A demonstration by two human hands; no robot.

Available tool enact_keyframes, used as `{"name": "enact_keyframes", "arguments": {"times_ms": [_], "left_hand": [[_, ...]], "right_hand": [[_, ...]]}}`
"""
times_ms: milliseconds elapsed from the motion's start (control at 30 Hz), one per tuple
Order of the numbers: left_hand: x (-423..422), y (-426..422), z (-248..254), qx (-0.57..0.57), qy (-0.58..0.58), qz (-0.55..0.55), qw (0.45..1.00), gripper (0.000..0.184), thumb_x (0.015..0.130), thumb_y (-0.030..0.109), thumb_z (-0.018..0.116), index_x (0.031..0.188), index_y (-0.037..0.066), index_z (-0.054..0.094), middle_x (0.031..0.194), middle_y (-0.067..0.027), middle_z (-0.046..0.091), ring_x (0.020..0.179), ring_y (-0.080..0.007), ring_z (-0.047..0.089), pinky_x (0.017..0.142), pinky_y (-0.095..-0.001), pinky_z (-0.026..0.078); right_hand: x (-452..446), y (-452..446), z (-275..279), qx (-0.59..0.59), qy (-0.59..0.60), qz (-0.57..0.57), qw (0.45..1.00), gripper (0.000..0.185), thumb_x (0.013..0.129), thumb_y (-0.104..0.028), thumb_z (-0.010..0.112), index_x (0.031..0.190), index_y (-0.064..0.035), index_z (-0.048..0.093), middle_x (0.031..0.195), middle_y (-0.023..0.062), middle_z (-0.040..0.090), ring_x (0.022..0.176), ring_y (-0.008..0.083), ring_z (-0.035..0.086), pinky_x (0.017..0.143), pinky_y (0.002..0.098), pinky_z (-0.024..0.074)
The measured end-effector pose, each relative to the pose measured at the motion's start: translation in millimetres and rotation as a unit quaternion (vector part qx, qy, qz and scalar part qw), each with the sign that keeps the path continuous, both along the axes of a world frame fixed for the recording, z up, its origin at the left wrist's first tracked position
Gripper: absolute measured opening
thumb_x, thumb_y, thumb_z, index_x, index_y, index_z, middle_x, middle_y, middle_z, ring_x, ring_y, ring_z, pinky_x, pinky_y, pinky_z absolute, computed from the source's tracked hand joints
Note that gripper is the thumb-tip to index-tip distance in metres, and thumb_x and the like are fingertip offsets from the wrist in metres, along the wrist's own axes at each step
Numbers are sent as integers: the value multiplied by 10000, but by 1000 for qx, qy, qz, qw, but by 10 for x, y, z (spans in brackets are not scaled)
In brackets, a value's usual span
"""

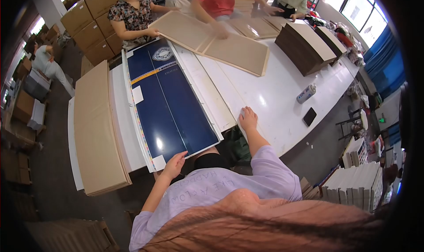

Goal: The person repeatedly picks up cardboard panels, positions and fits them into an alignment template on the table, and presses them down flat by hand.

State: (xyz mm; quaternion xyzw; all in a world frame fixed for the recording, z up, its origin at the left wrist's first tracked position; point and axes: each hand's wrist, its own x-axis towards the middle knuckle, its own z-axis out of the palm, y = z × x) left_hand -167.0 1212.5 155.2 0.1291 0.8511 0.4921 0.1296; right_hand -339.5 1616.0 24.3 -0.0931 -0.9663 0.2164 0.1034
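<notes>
A long dark blue printed sheet (pixel 174 106) with a white border lies lengthwise in front of me, with a white ornament at its far end. My left hand (pixel 175 164) is at its near edge, fingers stretched out and the fingertips touching the corner area; the thumb's place is unclear. My right hand (pixel 248 118) rests palm down on the white tabletop (pixel 278 124), fingers slightly bent, to the right of the sheet. A yellow measuring strip (pixel 145 76) crosses the sheet. Beyond it, a co-worker in a floral top grips a large brown cardboard panel (pixel 236 53).
Stacked brown boards (pixel 95 132) stand at the left. On the table's right are a block of stacked boards (pixel 304 49), a spray can (pixel 306 94) and a black phone (pixel 309 116). A co-worker in a red shirt (pixel 214 2) leans over the panel, arm blurred.
</notes>
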Motion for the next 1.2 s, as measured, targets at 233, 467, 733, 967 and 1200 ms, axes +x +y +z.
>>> {"name": "enact_keyframes", "arguments": {"times_ms": [233, 467, 733, 967, 1200], "left_hand": [[51, -6, -21, 5, 0, -2, 1000, 404, 984, 287, 444, 1291, 34, 511, 1226, -164, 554, 1109, -263, 552, 953, -317, 425], [58, 28, 24, 4, 3, -6, 1000, 386, 982, 263, 452, 1288, 36, 512, 1213, -158, 558, 1101, -262, 556, 954, -316, 424], [76, 14, 26, -10, 0, -7, 1000, 376, 983, 260, 453, 1291, 51, 512, 1194, -146, 564, 1055, -244, 570, 928, -307, 437], [59, -18, 37, -25, 0, -10, 1000, 385, 980, 258, 455, 1299, 49, 506, 1195, -147, 560, 1057, -244, 566, 929, -312, 437], [76, -128, -7, -41, -48, 14, 998, 385, 978, 251, 454, 1301, 47, 507, 1210, -147, 554, 1081, -252, 557, 941, -320, 431]], "right_hand": [[9, 9, -29, 2, 11, 0, 1000, 411, 836, -278, 566, 1224, -143, 547, 1366, 73, 476, 1312, 218, 385, 1066, 421, 271], [-6, 8, -43, 3, 8, 0, 1000, 403, 836, -276, 566, 1216, -143, 549, 1366, 71, 478, 1312, 213, 385, 1064, 416, 273], [-6, 4, -63, 15, 8, -5, 1000, 403, 829, -276, 565, 1211, -147, 549, 1362, 67, 484, 1313, 216, 385, 1062, 414, 274], [-155, 90, 60, -23, -12, -27, 999, 433, 799, -294, 637, 1206, -176, 551, 1278, 59, 527, 1235, 243, 443, 1009, 487, 311], [-804, 319, 237, 18, 124, -151, 981, 604, 739, -298, 720, 1281, -207, 469, 1331, 60, 441, 1251, 268, 402, 996, 498, 283]]}}
